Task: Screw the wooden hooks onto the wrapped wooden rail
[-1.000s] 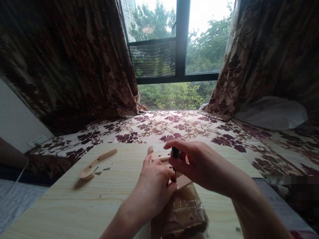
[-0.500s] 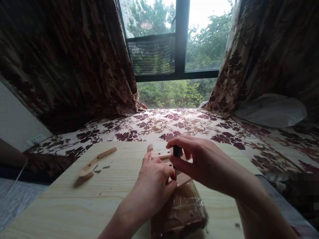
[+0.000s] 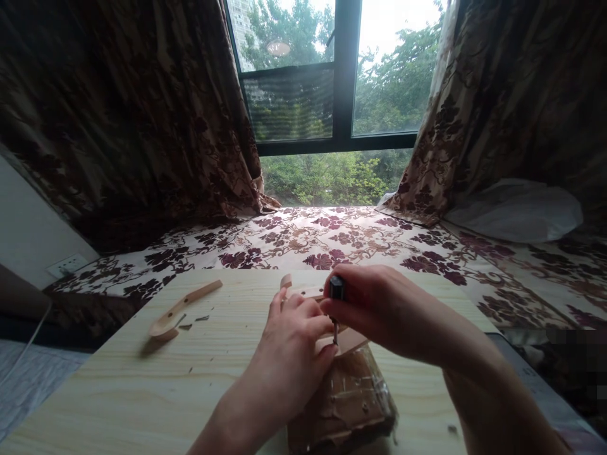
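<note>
My right hand (image 3: pixel 379 300) is closed around the black handle of a screwdriver (image 3: pixel 337 288), which stands nearly upright. Its thin metal shaft points down at a pale wooden piece (image 3: pixel 351 341); whether a screw sits under the tip I cannot tell. My left hand (image 3: pixel 294 344) presses down with bent fingers, its thumb and forefinger gripping the wooden piece beside the shaft. Just beyond the fingers shows a curved wooden part (image 3: pixel 310 292) with dark holes. Beneath and nearer to me lies a brown taped cardboard block (image 3: pixel 344 404).
A second curved wooden part (image 3: pixel 187 303) with holes lies at the left on the pale wooden tabletop (image 3: pixel 156 392). Several screws (image 3: pixel 187 325) are beside it. A grey flat object (image 3: pixel 531 379) is at the right edge. Behind is a flower-patterned cloth (image 3: pixel 327 237) below the window.
My right hand has turned and its fingers have wrapped closer round the screwdriver's handle. The shaft shows more plainly now. My left hand has barely shifted.
</note>
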Action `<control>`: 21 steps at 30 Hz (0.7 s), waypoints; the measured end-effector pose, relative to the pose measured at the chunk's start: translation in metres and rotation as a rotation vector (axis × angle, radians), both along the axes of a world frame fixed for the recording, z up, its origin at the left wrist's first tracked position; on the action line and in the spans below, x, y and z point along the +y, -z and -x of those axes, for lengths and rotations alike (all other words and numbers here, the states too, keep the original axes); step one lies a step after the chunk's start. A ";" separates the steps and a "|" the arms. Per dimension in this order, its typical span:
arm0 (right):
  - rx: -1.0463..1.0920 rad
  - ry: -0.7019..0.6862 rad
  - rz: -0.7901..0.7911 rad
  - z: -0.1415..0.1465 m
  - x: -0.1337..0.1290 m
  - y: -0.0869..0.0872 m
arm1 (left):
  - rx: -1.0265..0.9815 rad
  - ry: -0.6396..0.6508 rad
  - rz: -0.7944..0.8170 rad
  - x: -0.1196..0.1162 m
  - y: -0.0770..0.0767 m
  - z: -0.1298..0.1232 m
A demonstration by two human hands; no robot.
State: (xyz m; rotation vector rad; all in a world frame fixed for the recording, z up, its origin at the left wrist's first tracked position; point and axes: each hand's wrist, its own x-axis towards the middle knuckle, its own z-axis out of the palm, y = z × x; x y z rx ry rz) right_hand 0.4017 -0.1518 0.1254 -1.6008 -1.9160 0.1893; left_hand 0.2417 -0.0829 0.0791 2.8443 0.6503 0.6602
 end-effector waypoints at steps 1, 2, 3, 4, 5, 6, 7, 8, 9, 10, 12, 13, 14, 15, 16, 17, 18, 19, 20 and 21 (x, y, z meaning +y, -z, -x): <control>-0.003 0.027 -0.003 -0.001 0.000 0.000 | -0.055 0.007 -0.026 -0.001 0.001 0.006; -0.007 0.048 0.000 -0.001 0.001 0.000 | -0.114 0.013 -0.052 -0.001 0.002 0.012; -0.011 0.059 0.002 -0.002 0.000 -0.001 | -0.192 0.001 -0.082 -0.002 0.004 0.018; -0.015 0.061 0.002 -0.002 0.000 -0.002 | -0.263 -0.019 -0.088 -0.002 0.007 0.025; -0.016 0.050 -0.004 -0.003 -0.001 -0.002 | -0.318 -0.030 -0.090 -0.002 0.011 0.031; -0.012 0.028 -0.009 -0.003 -0.002 -0.003 | -0.367 -0.057 -0.091 -0.002 0.015 0.035; -0.005 0.004 -0.013 -0.003 -0.003 -0.004 | -0.403 -0.081 -0.094 -0.001 0.019 0.039; 0.003 -0.016 -0.013 -0.003 -0.003 -0.005 | -0.428 -0.094 -0.096 -0.001 0.023 0.041; 0.010 -0.025 -0.010 -0.003 -0.004 -0.005 | -0.445 -0.103 -0.098 0.000 0.027 0.042; 0.014 -0.024 -0.006 -0.002 -0.004 -0.005 | -0.455 -0.102 -0.100 0.000 0.030 0.042; 0.011 -0.008 -0.004 -0.002 -0.003 -0.005 | -0.469 -0.086 -0.096 0.001 0.035 0.041; 0.007 0.006 -0.009 -0.002 -0.002 -0.004 | -0.475 -0.078 -0.089 0.001 0.038 0.041; 0.005 0.020 -0.012 -0.002 -0.001 -0.003 | -0.477 -0.072 -0.077 0.001 0.040 0.040; 0.003 0.037 -0.011 -0.003 0.000 -0.002 | -0.477 -0.070 -0.060 0.000 0.042 0.040; 0.000 0.056 -0.008 -0.003 0.001 -0.002 | -0.475 -0.070 -0.040 0.000 0.044 0.040; -0.004 0.078 -0.007 -0.003 0.001 -0.001 | -0.472 -0.072 -0.018 -0.001 0.047 0.040; -0.006 0.091 -0.010 -0.002 0.001 -0.001 | -0.472 -0.080 0.004 -0.002 0.049 0.040; -0.004 0.087 -0.014 -0.002 0.001 -0.002 | -0.475 -0.091 0.027 -0.003 0.051 0.040; 0.002 0.069 -0.021 -0.001 0.000 -0.002 | -0.483 -0.102 0.048 -0.004 0.052 0.040; 0.011 0.042 -0.027 0.000 -0.001 -0.003 | -0.490 -0.112 0.068 -0.005 0.053 0.041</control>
